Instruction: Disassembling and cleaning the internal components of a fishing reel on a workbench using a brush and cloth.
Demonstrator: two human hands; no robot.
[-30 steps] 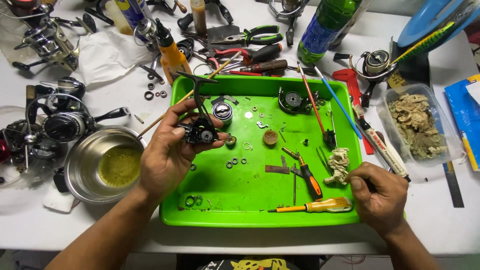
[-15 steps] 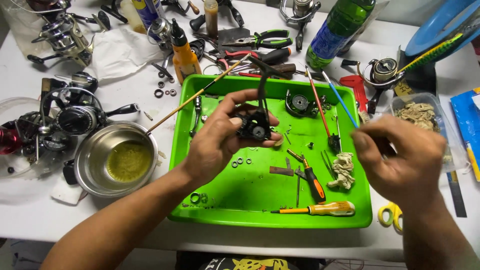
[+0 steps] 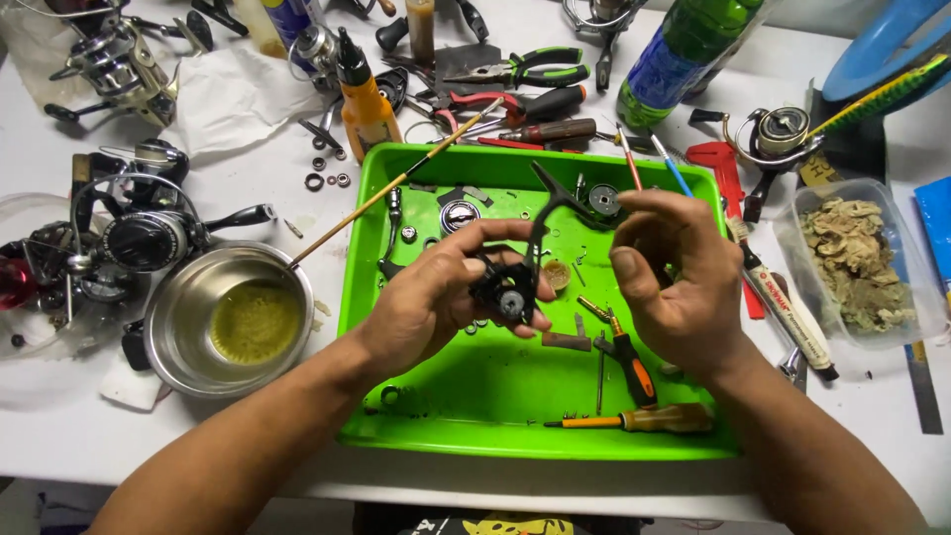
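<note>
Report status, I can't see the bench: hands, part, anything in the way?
Left hand grips black reel body above green tray. Right hand beside it, apparently empty. Screwdrivers lie below.

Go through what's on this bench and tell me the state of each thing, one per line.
left hand: gripping the black reel body
black reel body: held above the green tray, partly stripped
right hand: raised beside the reel, fingers curled, holding nothing visible
green tray: scattered with small parts and screwdrivers
steel bowl: holds yellowish liquid
clear tub: open, holds beige wadding

Left hand clenched, right hand half-curled
</note>
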